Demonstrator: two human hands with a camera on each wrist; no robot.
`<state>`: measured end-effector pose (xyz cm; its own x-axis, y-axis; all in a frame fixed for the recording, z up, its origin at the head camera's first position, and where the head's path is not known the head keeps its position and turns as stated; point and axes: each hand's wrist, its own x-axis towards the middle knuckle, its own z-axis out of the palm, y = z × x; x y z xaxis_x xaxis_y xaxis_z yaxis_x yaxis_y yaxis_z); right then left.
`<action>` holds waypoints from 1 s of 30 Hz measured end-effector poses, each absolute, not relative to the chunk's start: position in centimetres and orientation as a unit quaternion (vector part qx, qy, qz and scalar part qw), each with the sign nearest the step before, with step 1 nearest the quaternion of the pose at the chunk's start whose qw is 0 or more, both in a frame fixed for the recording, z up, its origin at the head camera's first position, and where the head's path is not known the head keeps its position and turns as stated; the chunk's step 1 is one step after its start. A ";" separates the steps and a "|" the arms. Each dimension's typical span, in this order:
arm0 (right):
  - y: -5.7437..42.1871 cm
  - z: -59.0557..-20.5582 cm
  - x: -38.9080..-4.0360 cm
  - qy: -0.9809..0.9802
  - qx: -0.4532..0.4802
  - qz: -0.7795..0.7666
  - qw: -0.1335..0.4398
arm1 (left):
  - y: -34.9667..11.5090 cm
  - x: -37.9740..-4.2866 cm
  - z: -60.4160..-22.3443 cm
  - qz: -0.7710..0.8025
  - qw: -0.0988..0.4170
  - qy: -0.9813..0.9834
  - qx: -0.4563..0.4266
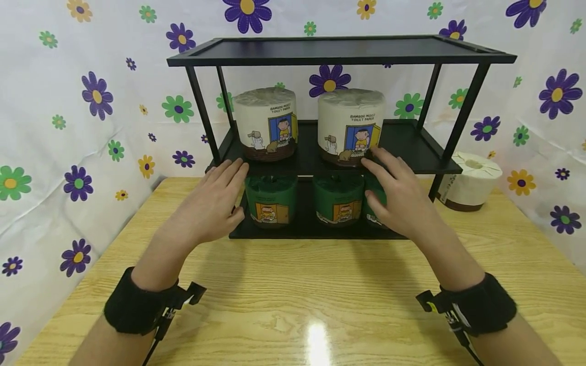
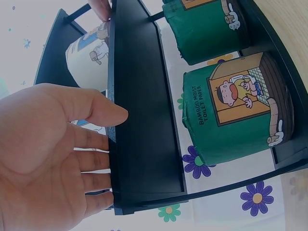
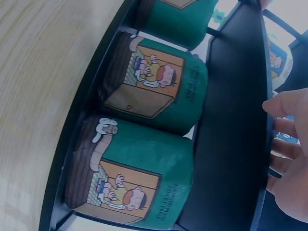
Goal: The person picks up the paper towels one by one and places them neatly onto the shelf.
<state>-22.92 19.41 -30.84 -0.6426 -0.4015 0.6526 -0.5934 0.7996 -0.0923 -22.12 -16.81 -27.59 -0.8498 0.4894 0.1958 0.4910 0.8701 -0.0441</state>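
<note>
My left hand (image 1: 210, 203) lies with fingers straight and together at the front edge of the black rack's middle shelf (image 1: 304, 168), left end; in the left wrist view its thumb reaches below that edge. Toward the other end, my right hand (image 1: 403, 190) has its fingers spread along the same edge, fingertips right at the lower corner of a white toilet paper roll (image 1: 352, 109). Another white roll (image 1: 261, 114) stands upright to its left. Below sit green rolls: one (image 1: 270, 188) on the left, one (image 1: 339, 188) in the middle, and one (image 1: 375, 195) partly behind my right hand.
A flat black top panel (image 1: 339, 49) on slim posts covers the rack. One more white roll (image 1: 471, 180) stands on the wooden table (image 1: 293, 295), right of the rack. Behind hangs a flower-print cloth (image 1: 110, 56).
</note>
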 end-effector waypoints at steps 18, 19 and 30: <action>19.1 -31.4 -24.0 -0.935 0.244 0.118 0.227 | -16.9 -22.3 -27.5 -0.006 0.102 -0.960 -0.259; 19.2 -31.3 -23.9 -0.931 0.247 0.131 0.235 | -17.0 -22.3 -27.5 -0.006 0.101 -0.961 -0.259; 23.4 -28.1 -23.3 -0.755 0.163 0.309 0.555 | -16.9 -22.2 -27.6 -0.007 0.103 -0.961 -0.257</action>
